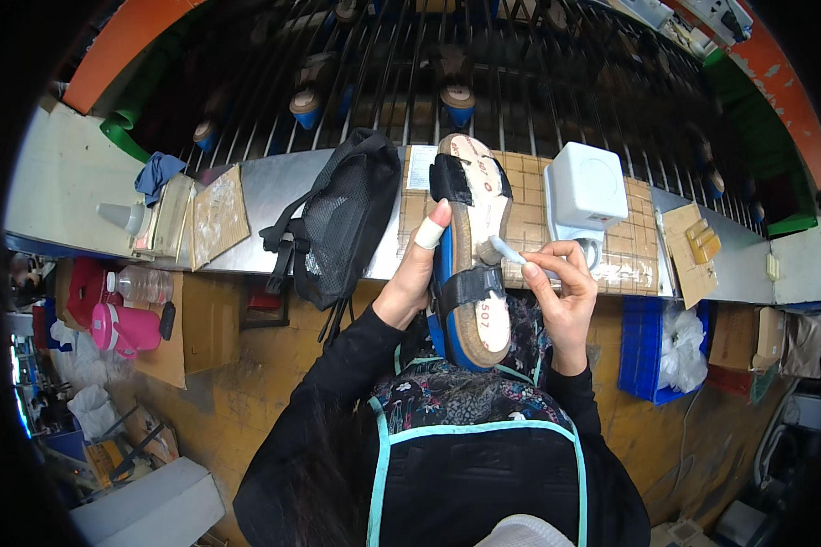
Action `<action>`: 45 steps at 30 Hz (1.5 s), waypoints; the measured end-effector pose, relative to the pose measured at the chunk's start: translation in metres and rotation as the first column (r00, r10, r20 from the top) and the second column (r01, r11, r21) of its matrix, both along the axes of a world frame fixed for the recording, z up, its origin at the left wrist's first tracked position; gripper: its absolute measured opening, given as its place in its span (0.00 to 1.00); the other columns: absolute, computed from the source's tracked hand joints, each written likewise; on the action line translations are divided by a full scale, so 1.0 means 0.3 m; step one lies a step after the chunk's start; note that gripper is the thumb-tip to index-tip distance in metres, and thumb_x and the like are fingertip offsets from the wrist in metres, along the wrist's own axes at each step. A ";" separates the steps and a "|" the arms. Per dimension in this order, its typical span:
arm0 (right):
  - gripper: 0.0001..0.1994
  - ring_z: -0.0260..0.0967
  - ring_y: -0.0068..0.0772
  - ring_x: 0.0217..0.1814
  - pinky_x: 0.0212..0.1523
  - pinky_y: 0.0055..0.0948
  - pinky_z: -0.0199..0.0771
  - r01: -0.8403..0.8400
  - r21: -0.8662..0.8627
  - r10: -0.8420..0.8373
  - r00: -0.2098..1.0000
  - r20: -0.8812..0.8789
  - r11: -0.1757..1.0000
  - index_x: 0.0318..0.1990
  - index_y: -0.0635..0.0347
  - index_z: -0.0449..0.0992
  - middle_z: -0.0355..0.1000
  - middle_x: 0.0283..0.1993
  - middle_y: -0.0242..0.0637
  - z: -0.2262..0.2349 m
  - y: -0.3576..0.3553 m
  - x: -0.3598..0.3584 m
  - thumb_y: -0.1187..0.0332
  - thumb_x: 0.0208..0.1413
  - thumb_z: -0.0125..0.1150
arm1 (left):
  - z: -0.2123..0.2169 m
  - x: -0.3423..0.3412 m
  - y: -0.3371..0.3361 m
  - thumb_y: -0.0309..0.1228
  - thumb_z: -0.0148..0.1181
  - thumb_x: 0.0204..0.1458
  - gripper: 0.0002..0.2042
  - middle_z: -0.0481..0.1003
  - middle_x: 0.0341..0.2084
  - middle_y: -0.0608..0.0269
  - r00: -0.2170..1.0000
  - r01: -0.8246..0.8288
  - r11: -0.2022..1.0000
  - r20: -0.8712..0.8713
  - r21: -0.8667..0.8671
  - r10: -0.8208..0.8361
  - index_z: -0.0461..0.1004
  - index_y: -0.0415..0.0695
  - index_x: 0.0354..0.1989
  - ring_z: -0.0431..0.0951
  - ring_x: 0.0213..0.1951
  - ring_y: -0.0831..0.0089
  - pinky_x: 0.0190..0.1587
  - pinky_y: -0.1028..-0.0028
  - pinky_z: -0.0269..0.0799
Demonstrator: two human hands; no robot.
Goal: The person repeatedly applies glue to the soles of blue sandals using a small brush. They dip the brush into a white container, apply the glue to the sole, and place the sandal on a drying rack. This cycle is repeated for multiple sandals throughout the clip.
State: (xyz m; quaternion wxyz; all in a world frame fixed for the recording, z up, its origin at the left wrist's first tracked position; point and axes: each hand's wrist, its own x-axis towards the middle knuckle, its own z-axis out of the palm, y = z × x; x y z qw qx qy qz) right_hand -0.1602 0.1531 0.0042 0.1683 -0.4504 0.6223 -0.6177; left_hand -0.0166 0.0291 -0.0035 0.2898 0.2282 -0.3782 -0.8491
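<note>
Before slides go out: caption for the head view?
Left hand holds a strapped shoe while the right hand holds a pale-handled tool at it, a black mesh bag alongside.

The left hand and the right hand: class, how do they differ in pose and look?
The left hand grips the shoe by its side; the right hand pinches a slim pale tool. The left hand's fingers are mostly hidden; the right hand's curled fingers show. The left hand has a white wrap on one digit; the right hand shows no such wrap. Both emerge from black sleeves.
</note>
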 end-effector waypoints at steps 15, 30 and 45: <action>0.09 0.62 0.23 0.31 0.43 0.27 0.52 0.214 -0.072 -0.221 0.844 -0.489 0.974 0.37 0.53 0.84 0.69 0.37 0.30 0.041 -0.060 0.008 0.71 0.45 0.70 | -0.033 0.042 0.003 0.56 0.55 0.55 0.32 0.74 0.40 0.57 0.992 0.019 0.981 0.125 -0.191 0.005 0.68 0.34 0.49 0.76 0.41 0.76 0.44 0.77 0.72; 0.09 0.65 0.24 0.31 0.42 0.27 0.53 0.011 0.007 -0.007 0.910 -0.414 1.000 0.35 0.54 0.84 0.70 0.33 0.30 0.023 -0.035 -0.052 0.72 0.42 0.71 | -0.044 0.022 -0.054 0.59 0.53 0.54 0.37 0.76 0.43 0.52 0.991 0.023 0.977 0.132 -0.213 0.006 0.66 0.34 0.55 0.79 0.42 0.70 0.43 0.73 0.78; 0.10 0.64 0.26 0.33 0.41 0.27 0.54 -0.014 0.006 0.015 0.887 -0.462 1.000 0.35 0.53 0.84 0.71 0.33 0.30 0.033 -0.003 -0.062 0.72 0.40 0.72 | -0.013 -0.004 -0.100 0.57 0.52 0.56 0.35 0.76 0.45 0.50 0.990 0.000 0.961 0.139 -0.277 0.040 0.67 0.32 0.55 0.80 0.43 0.69 0.47 0.72 0.76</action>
